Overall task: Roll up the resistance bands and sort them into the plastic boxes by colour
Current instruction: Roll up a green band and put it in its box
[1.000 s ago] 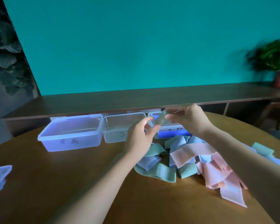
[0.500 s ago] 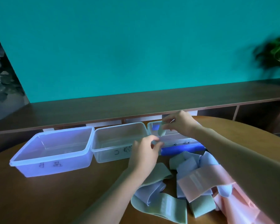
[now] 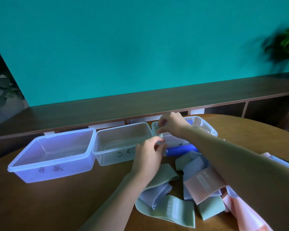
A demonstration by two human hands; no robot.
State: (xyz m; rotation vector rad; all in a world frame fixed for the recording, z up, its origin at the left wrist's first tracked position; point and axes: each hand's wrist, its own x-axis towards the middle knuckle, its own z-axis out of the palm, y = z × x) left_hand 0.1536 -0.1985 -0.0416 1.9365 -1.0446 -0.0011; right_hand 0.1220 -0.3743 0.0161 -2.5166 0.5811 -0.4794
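Observation:
Three clear plastic boxes stand in a row on the round wooden table: the left box (image 3: 50, 167), the middle box (image 3: 117, 155) and the right box (image 3: 205, 125). Both hands hold one pale green band (image 3: 160, 137) over the gap between the middle and right boxes. My right hand (image 3: 172, 125) pinches its upper end, and my left hand (image 3: 148, 157) pinches its lower end. A heap of green, lilac and pink bands (image 3: 198, 185) lies loose on the table under my arms. A dark blue roll (image 3: 180, 150) lies against the right box's front wall.
A long wooden bench (image 3: 140, 104) runs behind the table below a teal wall. A potted plant (image 3: 287, 45) stands at the far right, dark foliage (image 3: 0, 80) at the far left. The table edge curves away at the right (image 3: 257, 122).
The view has tilted and moved closer to the boxes. Both hands have stayed on the green band and shifted slightly down over the boxes.

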